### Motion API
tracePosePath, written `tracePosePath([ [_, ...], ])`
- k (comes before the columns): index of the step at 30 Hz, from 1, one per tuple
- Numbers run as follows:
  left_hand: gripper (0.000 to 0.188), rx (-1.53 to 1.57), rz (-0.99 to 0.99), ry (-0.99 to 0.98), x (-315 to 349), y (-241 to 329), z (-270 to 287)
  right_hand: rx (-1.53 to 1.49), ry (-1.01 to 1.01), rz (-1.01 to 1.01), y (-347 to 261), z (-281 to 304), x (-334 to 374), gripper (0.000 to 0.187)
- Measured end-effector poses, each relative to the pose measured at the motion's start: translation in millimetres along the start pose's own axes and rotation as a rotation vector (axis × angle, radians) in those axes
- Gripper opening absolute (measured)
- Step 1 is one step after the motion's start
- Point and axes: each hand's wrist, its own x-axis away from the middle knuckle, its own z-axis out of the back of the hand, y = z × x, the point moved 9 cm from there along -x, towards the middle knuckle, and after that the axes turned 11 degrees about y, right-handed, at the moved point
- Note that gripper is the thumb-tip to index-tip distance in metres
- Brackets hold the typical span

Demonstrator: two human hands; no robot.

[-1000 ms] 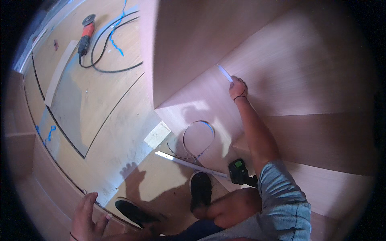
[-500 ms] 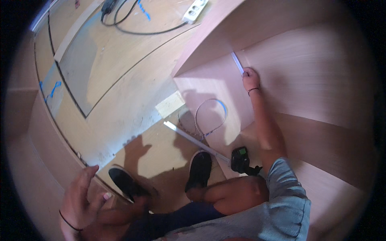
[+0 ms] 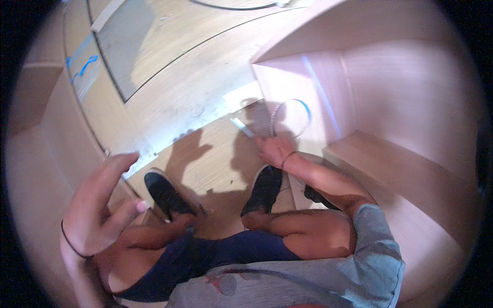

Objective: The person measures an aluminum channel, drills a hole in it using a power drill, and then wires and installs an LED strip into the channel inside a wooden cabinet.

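My right hand [image 3: 275, 151] has its fingers closed round a thin white strip [image 3: 241, 127] just beyond my right shoe; motion blur softens the fingertips. Another narrow, pale bluish strip [image 3: 322, 97] lies along the panel inside the wooden cabinet, with no hand on it. Close to the left wooden wall, my left hand [image 3: 100, 205] is raised and holds nothing, its thumb and fingers apart. Beside my right hand lies a thin looped band [image 3: 309, 110], partly blue. A black device [image 3: 319, 199] is mostly hidden under my right forearm.
Wooden cabinet panels [image 3: 400, 97] enclose my right side, and a curved wooden wall [image 3: 46, 159] runs along my left. My black shoes [image 3: 165, 191] are on the wooden floor. A dark cable [image 3: 233, 7] crosses the far end; blue tape [image 3: 90, 64] lies far left.
My right hand has left the strip inside the cabinet and come down toward me, onto the white strip on the floor. My left hand stays raised and open. The view has shifted.
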Motion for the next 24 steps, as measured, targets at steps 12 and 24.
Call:
tracePosePath([
  [12, 0.058, 0.06, 0.188, 0.007, 21.5, -12.5, 1.3, -0.947, 0.089, -0.408, 55.6, 124.4, -10.7, 0.022],
  [24, 0.056, -0.003, 0.195, -0.027, 20.4, -10.4, -2.7, 0.015, 0.981, -0.789, 308.1, 215.2, 12.1, 0.031],
])
